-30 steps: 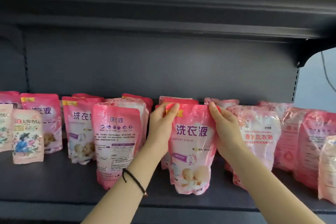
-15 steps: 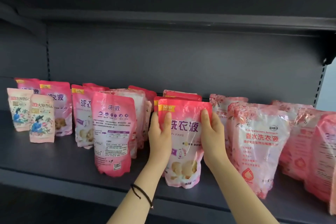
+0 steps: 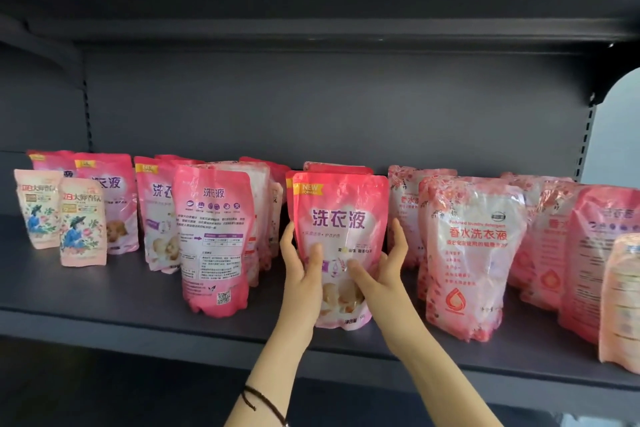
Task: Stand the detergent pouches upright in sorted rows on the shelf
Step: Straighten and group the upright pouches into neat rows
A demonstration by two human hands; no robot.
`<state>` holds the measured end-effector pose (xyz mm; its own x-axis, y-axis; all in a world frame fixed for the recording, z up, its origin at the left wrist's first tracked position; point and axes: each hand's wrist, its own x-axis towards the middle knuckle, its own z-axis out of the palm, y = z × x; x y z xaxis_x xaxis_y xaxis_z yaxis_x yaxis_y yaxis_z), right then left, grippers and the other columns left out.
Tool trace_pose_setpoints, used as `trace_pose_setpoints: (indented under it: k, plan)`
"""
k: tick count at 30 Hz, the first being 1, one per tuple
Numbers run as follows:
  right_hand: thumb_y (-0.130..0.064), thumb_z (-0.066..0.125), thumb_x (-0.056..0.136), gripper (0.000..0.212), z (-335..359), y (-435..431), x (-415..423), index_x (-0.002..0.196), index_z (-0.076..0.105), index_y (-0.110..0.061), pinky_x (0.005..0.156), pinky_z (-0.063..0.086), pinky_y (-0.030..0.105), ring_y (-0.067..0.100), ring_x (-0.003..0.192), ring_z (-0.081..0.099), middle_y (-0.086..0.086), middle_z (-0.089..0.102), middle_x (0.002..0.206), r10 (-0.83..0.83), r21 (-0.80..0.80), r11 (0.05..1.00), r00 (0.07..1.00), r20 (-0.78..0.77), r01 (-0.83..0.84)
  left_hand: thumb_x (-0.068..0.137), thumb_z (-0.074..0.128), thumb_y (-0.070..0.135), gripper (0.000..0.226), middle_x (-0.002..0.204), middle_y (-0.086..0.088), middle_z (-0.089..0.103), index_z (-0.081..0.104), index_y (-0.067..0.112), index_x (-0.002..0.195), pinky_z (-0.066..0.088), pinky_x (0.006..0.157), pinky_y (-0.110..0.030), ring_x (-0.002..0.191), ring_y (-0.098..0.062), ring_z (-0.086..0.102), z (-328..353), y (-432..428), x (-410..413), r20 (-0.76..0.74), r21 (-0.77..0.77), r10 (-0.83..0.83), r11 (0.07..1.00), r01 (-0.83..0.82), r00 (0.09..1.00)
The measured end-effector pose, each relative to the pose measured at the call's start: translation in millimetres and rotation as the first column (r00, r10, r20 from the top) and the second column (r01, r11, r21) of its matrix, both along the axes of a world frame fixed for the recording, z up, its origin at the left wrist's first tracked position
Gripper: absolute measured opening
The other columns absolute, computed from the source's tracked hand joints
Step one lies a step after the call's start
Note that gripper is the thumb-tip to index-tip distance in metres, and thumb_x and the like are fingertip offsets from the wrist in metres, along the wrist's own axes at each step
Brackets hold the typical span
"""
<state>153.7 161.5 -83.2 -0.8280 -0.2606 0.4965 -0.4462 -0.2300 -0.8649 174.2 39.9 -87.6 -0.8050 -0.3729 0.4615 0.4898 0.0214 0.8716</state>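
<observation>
A pink detergent pouch (image 3: 341,215) with a yellow NEW tag stands upright at the middle of the dark shelf (image 3: 138,308). My left hand (image 3: 300,263) grips its left side and my right hand (image 3: 384,270) grips its right side, both low on the pouch. More pink pouches stand behind it. To its left a pink pouch (image 3: 214,239) stands with its back label facing out. On the right stands a rose-patterned pouch (image 3: 474,253) with red lettering.
Two small peach pouches (image 3: 81,227) stand at the far left, in front of more pink ones. Further rose and peach pouches crowd the right end (image 3: 595,253). An upper shelf (image 3: 311,10) hangs overhead. A bare strip runs along the shelf's front edge.
Both hands have slid down from the pouch's top corners to its lower sides. The pouch now stands lower on the shelf. The view has shifted, showing more of the left end.
</observation>
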Motion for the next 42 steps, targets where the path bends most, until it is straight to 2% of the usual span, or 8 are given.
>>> trace_pose_setpoints:
  k: [6,9,12,27,30,32,36,42]
  plan:
    - [-0.031,0.057,0.089,0.068,-14.7,-20.7,-7.7,0.139,0.018,-0.057,0.109,0.040,0.043,0.011,0.130,0.045,-0.012,0.039,0.146,-0.050,-0.008,0.999,0.993,0.108,0.051,0.092,0.034,0.058,0.054,0.156,0.007,0.013,0.019,0.050,0.144,0.026,0.112,-0.056,0.143,-0.026,0.017,-1.9,10.5,-5.5,0.220,0.003,0.187,0.981,-0.192,0.957]
    - [-0.021,0.053,0.094,0.057,-14.4,-28.1,-10.4,0.131,0.028,-0.055,0.107,0.042,0.040,0.010,0.127,0.049,-0.011,0.045,0.140,-0.023,-0.065,0.997,0.996,0.090,0.029,0.086,0.036,0.064,0.035,0.148,0.005,0.036,0.030,0.071,0.120,0.037,0.107,-0.053,0.133,-0.022,0.040,-1.3,6.3,-8.3,0.167,0.093,0.085,0.990,-0.101,0.982]
    - [-0.021,0.055,0.093,0.054,-16.1,-33.4,-15.1,0.125,0.031,-0.058,0.107,0.042,0.039,0.009,0.127,0.049,-0.009,0.044,0.141,-0.016,-0.094,0.995,0.998,0.069,0.022,0.095,0.037,0.048,0.029,0.129,0.010,0.053,0.033,0.059,0.122,0.045,0.101,-0.048,0.117,-0.016,0.055,3.4,1.6,-9.2,0.117,0.173,-0.040,0.985,0.020,0.992]
    - [-0.034,0.051,0.093,0.048,-12.9,-36.3,-34.2,0.133,0.027,-0.043,0.105,0.044,0.044,0.013,0.128,0.044,-0.007,0.042,0.134,-0.146,0.068,0.987,0.988,0.051,0.143,0.099,0.030,0.043,0.031,0.106,0.029,0.049,0.024,0.048,0.129,0.046,0.072,-0.019,0.091,0.009,0.051,9.1,-7.8,-21.2,0.120,-0.027,0.010,1.000,-0.007,0.993]
    - [-0.027,0.060,0.087,0.042,-4.2,-28.4,-32.5,0.116,0.037,-0.048,0.096,0.052,0.040,0.013,0.117,0.054,-0.003,0.050,0.126,-0.214,0.092,0.973,0.976,0.026,0.211,0.101,0.038,0.027,0.036,0.111,0.025,0.051,0.023,0.042,0.130,0.047,0.069,-0.009,0.101,0.007,0.054,14.3,-14.0,-21.3,0.096,-0.119,0.064,0.992,-0.052,0.993]
    - [-0.008,0.063,0.086,0.048,6.3,-23.5,-31.2,0.111,0.039,-0.042,0.088,0.056,0.036,0.010,0.108,0.060,-0.001,0.055,0.119,-0.248,0.095,0.964,0.969,-0.004,0.247,0.099,0.046,0.017,0.045,0.127,0.013,0.050,0.024,0.037,0.133,0.049,0.089,-0.017,0.120,-0.006,0.051,23.1,-19.3,-23.4,0.030,-0.198,0.147,0.971,-0.138,0.989]
    - [-0.002,0.057,0.087,0.042,46.4,-18.7,-27.9,0.109,0.043,-0.034,0.083,0.054,0.031,0.011,0.102,0.061,-0.003,0.059,0.111,-0.349,0.091,0.928,0.928,-0.132,0.362,0.095,0.053,0.010,0.068,0.153,0.007,0.019,0.014,0.019,0.150,0.023,0.116,-0.027,0.141,-0.006,0.019,61.1,-23.1,-23.9,-0.162,-0.418,0.269,0.853,-0.313,0.949]
    - [-0.008,0.054,0.090,0.036,130.0,-10.5,-35.9,0.126,0.054,-0.013,0.083,0.049,0.024,0.011,0.092,0.059,0.000,0.065,0.106,-0.384,0.404,0.700,0.787,-0.483,0.589,0.091,0.059,0.014,0.020,0.098,0.001,0.068,0.067,0.017,0.109,0.052,0.083,-0.039,0.088,-0.019,0.064,152.2,-45.9,-33.6,-0.291,-0.828,0.222,0.430,-0.361,0.931]
